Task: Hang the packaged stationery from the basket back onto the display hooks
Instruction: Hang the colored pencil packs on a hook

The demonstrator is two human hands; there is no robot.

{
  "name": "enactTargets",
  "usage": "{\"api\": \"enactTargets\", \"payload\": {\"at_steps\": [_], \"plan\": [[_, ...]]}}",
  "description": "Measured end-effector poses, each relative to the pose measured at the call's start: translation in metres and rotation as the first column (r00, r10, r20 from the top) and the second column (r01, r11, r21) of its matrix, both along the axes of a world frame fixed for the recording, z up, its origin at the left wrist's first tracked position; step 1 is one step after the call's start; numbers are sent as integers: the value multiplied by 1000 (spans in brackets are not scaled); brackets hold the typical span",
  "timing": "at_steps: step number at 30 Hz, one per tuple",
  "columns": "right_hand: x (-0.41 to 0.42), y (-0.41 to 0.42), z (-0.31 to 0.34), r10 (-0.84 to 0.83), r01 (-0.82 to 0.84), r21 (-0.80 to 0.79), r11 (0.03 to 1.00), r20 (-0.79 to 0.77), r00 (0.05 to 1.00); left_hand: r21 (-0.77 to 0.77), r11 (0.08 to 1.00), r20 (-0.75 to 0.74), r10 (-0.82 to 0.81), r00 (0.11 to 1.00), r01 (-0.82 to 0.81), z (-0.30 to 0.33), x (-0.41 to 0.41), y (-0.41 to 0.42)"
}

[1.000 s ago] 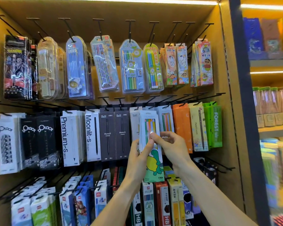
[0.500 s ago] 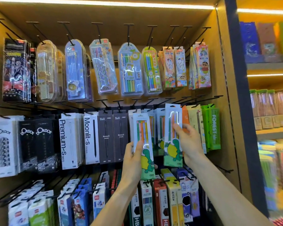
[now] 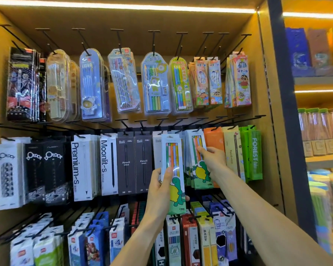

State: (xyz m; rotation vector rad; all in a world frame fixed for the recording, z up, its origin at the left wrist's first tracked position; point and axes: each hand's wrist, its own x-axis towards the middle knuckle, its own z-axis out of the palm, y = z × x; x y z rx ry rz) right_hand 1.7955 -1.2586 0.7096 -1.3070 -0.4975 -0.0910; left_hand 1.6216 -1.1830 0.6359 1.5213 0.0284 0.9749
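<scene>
My left hand (image 3: pixel 161 191) grips a white pencil pack with a green turtle (image 3: pixel 173 173), holding it upright in front of the middle row of black display hooks (image 3: pixel 178 122). My right hand (image 3: pixel 212 159) holds a second turtle pack (image 3: pixel 197 160) by its right edge, up against the matching packs under a middle-row hook. Whether that pack hangs on the hook is hidden by its header. The basket is out of view.
Orange (image 3: pixel 213 139), beige and green FOREST boxes (image 3: pixel 255 152) hang right of my right hand. Black Pencil boxes (image 3: pixel 135 162) hang to the left. Blister packs fill the top row, more boxes the bottom row. A dark upright post (image 3: pixel 288 112) bounds the bay.
My right hand has carried the second turtle pack up and back against the hanging stack. My left hand has kept the other pack roughly where it was.
</scene>
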Motion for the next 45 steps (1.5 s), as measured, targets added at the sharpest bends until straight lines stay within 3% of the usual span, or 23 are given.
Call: {"api": "enactTargets", "payload": {"at_steps": [3, 7, 10, 13, 18, 24, 35, 40, 45], "plan": [[5, 9, -2, -32, 30, -48, 998, -41, 999, -17, 1000, 1, -8, 1000, 8, 0, 0, -3], [-18, -3, -21, -220, 234, -128, 964, 117, 969, -16, 1000, 14, -25, 1000, 25, -4, 1, -4], [-55, -18, -44, -35, 33, 14, 999, 206, 978, -12, 1000, 7, -19, 1000, 19, -8, 9, -4], [-73, -21, -62, 99, -106, 25, 994, 211, 972, 43, 998, -16, 41, 999, -40, -13, 19, -7], [-67, -30, -62, 148, -173, 133, 976, 179, 973, -3, 1000, 13, 11, 1000, -11, -11, 22, -13], [-34, -35, -26, 37, -67, 195, 979, 152, 988, -6, 1000, -21, 16, 1000, -16, -10, 16, -5], [-5, -25, -12, -65, 59, 38, 998, 168, 984, 40, 995, -45, 91, 995, -89, -2, 14, -5], [-7, -11, -6, -143, 156, -90, 984, 135, 981, 72, 997, -37, 17, 999, -14, -3, 24, -5], [-18, -19, -20, -279, 321, -182, 929, 222, 934, 130, 992, -79, 7, 997, 4, -9, 26, -12]]}}
